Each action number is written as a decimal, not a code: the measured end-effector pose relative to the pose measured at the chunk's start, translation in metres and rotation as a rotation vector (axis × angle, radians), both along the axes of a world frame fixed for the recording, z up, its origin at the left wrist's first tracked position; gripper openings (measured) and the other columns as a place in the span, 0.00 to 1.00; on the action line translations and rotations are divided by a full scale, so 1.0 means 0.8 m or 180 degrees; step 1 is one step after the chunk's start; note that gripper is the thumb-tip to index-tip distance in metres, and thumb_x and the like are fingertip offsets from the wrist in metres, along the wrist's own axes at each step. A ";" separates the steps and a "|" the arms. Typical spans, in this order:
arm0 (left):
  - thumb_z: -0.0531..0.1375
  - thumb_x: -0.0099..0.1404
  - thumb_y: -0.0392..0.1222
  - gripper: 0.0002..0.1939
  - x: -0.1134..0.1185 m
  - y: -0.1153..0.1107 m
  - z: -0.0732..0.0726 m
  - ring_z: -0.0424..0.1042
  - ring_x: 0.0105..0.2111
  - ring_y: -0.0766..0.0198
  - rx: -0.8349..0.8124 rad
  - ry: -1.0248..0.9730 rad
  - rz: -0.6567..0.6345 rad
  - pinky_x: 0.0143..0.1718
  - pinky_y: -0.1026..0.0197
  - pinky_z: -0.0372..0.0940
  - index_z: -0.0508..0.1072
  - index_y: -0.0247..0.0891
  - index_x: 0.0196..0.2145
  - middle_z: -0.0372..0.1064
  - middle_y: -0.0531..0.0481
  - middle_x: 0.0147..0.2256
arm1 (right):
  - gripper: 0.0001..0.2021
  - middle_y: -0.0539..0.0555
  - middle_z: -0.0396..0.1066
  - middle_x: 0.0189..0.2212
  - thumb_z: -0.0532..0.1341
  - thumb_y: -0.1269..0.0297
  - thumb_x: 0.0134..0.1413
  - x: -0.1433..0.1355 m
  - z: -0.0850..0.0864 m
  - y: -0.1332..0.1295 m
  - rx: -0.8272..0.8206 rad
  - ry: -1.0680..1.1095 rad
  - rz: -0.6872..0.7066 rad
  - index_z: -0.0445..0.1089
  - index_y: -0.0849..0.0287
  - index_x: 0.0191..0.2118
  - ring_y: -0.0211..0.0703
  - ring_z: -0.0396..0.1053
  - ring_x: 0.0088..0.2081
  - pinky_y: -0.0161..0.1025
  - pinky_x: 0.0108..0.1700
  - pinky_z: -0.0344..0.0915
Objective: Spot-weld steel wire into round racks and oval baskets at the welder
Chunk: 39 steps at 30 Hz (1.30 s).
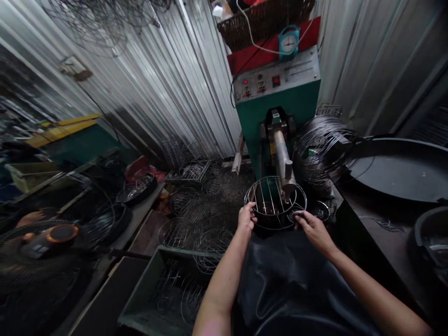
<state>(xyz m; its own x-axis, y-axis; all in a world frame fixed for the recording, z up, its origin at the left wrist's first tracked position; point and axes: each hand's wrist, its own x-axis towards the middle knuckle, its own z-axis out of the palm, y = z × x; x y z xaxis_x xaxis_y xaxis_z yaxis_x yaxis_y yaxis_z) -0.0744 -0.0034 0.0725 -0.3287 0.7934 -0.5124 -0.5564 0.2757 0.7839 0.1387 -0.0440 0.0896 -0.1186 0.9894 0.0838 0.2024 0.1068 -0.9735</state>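
Observation:
A round wire rack with straight parallel bars lies in front of the spot welder, close under the metal electrode arm. My left hand is closed on the rack's left rim, thumb on top. At the rack's lower right, my right hand pinches a small curved wire loop against or just beside the rim; whether they touch I cannot tell. The welder's green body rises behind, a red light lit on its panel. A black apron covers my lap.
Left of me a green crate holds wire parts, with more round racks on the floor. A wire coil and a large black basin stand at right. A fan is at far left.

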 end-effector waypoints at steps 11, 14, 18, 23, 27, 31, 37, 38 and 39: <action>0.65 0.38 0.41 0.18 -0.006 0.006 0.007 0.45 0.12 0.80 0.0069 0.0116 0.0004 0.12 0.72 0.39 0.58 0.37 0.23 0.49 0.63 0.17 | 0.14 0.49 0.68 0.21 0.55 0.52 0.48 -0.005 0.005 0.017 -0.0166 -0.0095 0.0139 0.66 0.59 0.30 0.36 0.63 0.20 0.35 0.27 0.60; 0.65 0.39 0.42 0.18 -0.007 0.009 0.007 0.45 0.13 0.79 0.0061 0.0181 0.0008 0.12 0.72 0.39 0.58 0.37 0.22 0.50 0.62 0.17 | 0.15 0.50 0.68 0.22 0.55 0.51 0.48 -0.005 0.003 0.019 -0.0213 -0.0011 0.0180 0.65 0.60 0.32 0.36 0.63 0.21 0.35 0.27 0.60; 0.66 0.37 0.42 0.19 -0.009 0.012 0.005 0.46 0.13 0.79 0.0038 0.0231 0.0003 0.12 0.72 0.39 0.58 0.37 0.22 0.49 0.62 0.17 | 0.16 0.50 0.69 0.24 0.56 0.51 0.48 -0.007 -0.002 0.021 -0.0261 0.0076 0.0163 0.65 0.60 0.33 0.35 0.63 0.21 0.36 0.29 0.61; 0.66 0.38 0.42 0.19 -0.010 0.013 0.006 0.46 0.13 0.79 0.0025 0.0250 -0.0018 0.12 0.72 0.39 0.58 0.37 0.22 0.49 0.63 0.17 | 0.17 0.51 0.69 0.26 0.56 0.50 0.49 -0.007 -0.006 0.024 -0.0294 0.0152 0.0197 0.65 0.60 0.33 0.34 0.62 0.21 0.36 0.30 0.60; 0.66 0.38 0.42 0.19 -0.010 0.014 0.008 0.47 0.13 0.79 -0.0009 0.0228 -0.0027 0.12 0.72 0.40 0.58 0.37 0.22 0.50 0.62 0.17 | 0.16 0.50 0.68 0.26 0.56 0.49 0.49 -0.007 -0.004 0.026 -0.0255 0.0169 0.0230 0.65 0.60 0.32 0.34 0.61 0.21 0.36 0.30 0.60; 0.67 0.39 0.42 0.19 -0.009 0.018 0.008 0.46 0.13 0.79 -0.0049 0.0160 -0.0067 0.12 0.72 0.40 0.58 0.37 0.21 0.49 0.62 0.16 | 0.15 0.50 0.68 0.25 0.56 0.51 0.49 -0.007 -0.002 0.032 -0.0294 0.0234 0.0227 0.65 0.60 0.32 0.34 0.62 0.21 0.36 0.29 0.60; 0.66 0.41 0.40 0.17 -0.010 0.027 -0.001 0.46 0.12 0.79 -0.0233 0.0192 -0.0027 0.11 0.73 0.40 0.59 0.36 0.19 0.49 0.62 0.15 | 0.13 0.50 0.69 0.24 0.57 0.54 0.49 -0.012 0.001 0.035 -0.0362 0.0274 0.0167 0.67 0.60 0.32 0.35 0.63 0.21 0.35 0.27 0.60; 0.66 0.41 0.40 0.17 -0.011 0.027 -0.002 0.45 0.12 0.80 -0.0234 0.0183 -0.0024 0.11 0.73 0.39 0.59 0.36 0.19 0.49 0.62 0.15 | 0.13 0.50 0.69 0.23 0.57 0.54 0.49 -0.013 0.003 0.034 -0.0403 0.0310 0.0152 0.67 0.60 0.32 0.36 0.64 0.22 0.35 0.27 0.60; 0.66 0.41 0.40 0.17 -0.011 0.028 -0.004 0.45 0.12 0.80 -0.0232 0.0172 -0.0022 0.11 0.73 0.39 0.58 0.36 0.19 0.49 0.62 0.15 | 0.13 0.50 0.69 0.22 0.57 0.53 0.49 -0.013 0.004 0.032 -0.0452 0.0346 0.0126 0.68 0.60 0.32 0.37 0.64 0.22 0.34 0.26 0.60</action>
<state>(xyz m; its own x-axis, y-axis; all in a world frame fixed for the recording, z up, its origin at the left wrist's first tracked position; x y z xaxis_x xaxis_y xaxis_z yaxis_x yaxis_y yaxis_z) -0.0829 0.0188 0.0693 -0.3523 0.7570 -0.5503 -0.5116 0.3366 0.7905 0.1282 -0.0187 0.0927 -0.1554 0.9870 -0.0418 0.0934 -0.0274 -0.9952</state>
